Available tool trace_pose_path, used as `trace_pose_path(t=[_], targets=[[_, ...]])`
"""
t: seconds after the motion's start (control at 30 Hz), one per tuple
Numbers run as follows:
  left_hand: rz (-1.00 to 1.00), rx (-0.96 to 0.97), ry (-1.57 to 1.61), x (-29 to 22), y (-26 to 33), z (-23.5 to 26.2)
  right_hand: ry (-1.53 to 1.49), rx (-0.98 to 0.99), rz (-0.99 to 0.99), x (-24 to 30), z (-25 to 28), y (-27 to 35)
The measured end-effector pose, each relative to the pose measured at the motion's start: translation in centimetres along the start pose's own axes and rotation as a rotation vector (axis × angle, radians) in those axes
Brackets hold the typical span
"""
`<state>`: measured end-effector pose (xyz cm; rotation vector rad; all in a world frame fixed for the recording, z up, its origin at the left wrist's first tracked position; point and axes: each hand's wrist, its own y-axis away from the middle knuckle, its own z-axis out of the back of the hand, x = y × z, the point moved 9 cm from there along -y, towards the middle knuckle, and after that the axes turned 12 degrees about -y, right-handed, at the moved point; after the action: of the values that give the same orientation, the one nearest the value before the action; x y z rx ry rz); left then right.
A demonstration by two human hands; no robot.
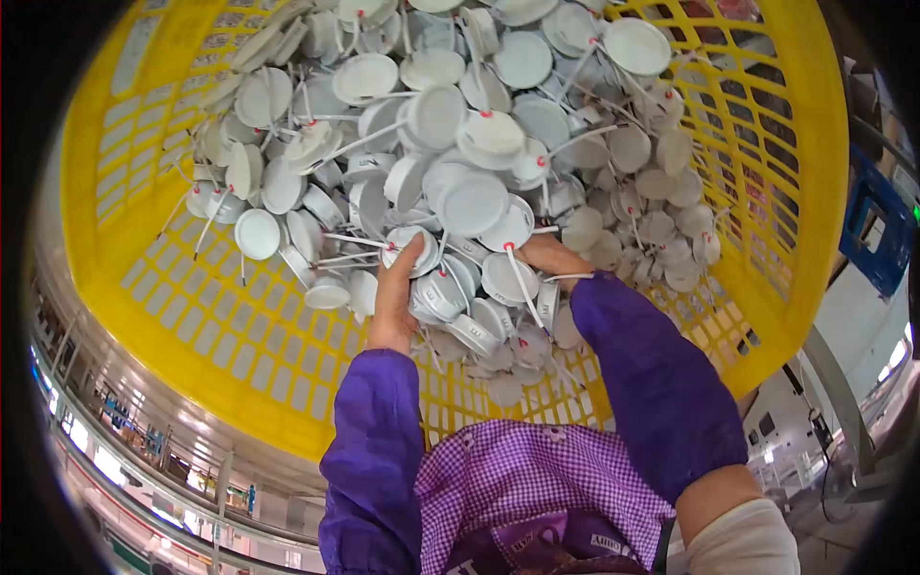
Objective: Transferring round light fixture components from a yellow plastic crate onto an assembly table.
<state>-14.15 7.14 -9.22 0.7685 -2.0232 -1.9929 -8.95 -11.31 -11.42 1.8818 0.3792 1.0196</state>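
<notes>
A large heap of white round disc-shaped parts [470,203] with short white cables and small red collars fills much of a yellow plastic basket [182,383]. My left hand [394,299] grips the near side of the heap, its thumb laid over one disc and its fingers hidden beneath. From the other side, my right hand [556,257] clasps the same bunch, with most of its fingers out of sight among the discs. Several discs and dangling cables are gathered between both hands. Purple sleeves [654,374] cover my forearms.
The basket's slotted walls curve around the heap, and its near rim passes close to my checkered apron [532,470]. A blue plastic piece [877,216] is beyond the basket at the right. Metal rails [158,489] run along the lower left.
</notes>
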Motion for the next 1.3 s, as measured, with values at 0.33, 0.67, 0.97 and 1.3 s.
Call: trace_pose_path(t=[0.33, 0.67, 0.97, 1.3], targets=[[-0.211, -0.080, -0.091, 3.6, 0.4, -2.5, -0.960, -0.083, -0.164, -2.6, -3.5, -0.1], [-0.357, -0.174, -0.258, 4.7, 9.6, -4.6, -0.894, -0.382, 0.039, -1.1, -4.0, 7.9], [-0.584, -0.081, -0.352, -3.1, 28.7, -11.0, -0.962, -0.486, 0.223, 9.2, -4.4, 25.0], [-0.914, 0.127, -0.299, -17.3, 58.5, -24.8, -0.927, -0.565, 0.868, 31.2, 0.9, 56.7]])
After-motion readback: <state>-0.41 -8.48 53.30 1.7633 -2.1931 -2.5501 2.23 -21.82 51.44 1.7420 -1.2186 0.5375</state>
